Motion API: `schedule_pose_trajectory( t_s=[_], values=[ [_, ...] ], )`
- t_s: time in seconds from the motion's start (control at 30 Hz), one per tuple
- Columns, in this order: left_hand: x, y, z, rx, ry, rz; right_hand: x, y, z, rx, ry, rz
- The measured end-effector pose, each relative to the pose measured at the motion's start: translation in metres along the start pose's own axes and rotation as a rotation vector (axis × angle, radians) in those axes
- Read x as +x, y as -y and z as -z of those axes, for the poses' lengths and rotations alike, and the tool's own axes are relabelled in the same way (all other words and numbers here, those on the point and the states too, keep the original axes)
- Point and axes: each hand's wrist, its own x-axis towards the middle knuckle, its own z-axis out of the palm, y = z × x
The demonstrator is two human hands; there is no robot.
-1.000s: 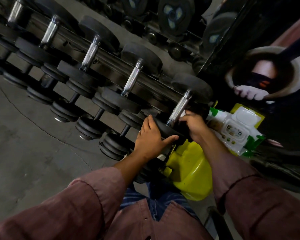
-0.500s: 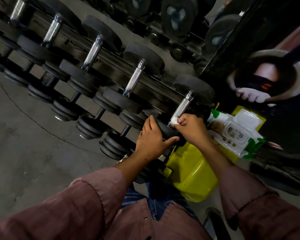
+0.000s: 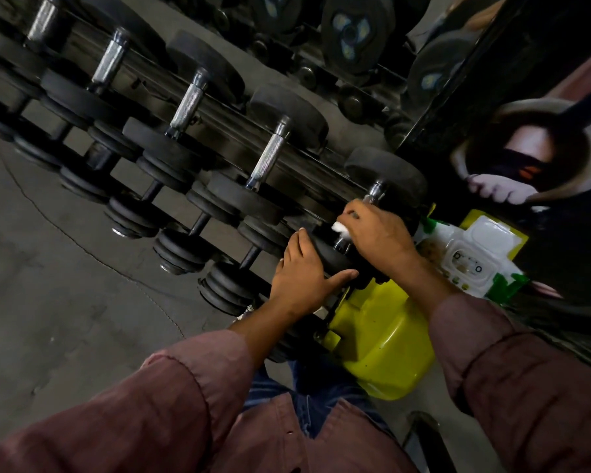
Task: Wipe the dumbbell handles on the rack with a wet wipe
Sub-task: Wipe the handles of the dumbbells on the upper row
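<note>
Right hand (image 3: 377, 233) has its fingers curled round a white wipe (image 3: 341, 229), wrapped on the handle of the rightmost dumbbell (image 3: 388, 175) on the rack's (image 3: 219, 114) top row; most of that handle is hidden under the hand. Left hand (image 3: 301, 278) braces the same dumbbell's near black end, fingers straight and flat on it, thumb out along the lower edge. Wipes pack (image 3: 471, 257) sits just right of the dumbbell, yellow plastic can (image 3: 382, 343) below the hands.
</note>
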Motion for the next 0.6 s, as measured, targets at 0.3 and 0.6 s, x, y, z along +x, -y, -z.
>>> schedule_pose_trajectory(
  t_s=[0.3,0.6],
  values=[
    [0.001,0.002,-0.001,-0.007,0.0,0.005,-0.001,-0.022,0.003,0.092,-0.032,-0.111],
    [0.002,0.003,-0.001,0.009,0.008,0.017,0.002,0.0,-0.005,-0.18,-0.123,-0.26]
  ],
)
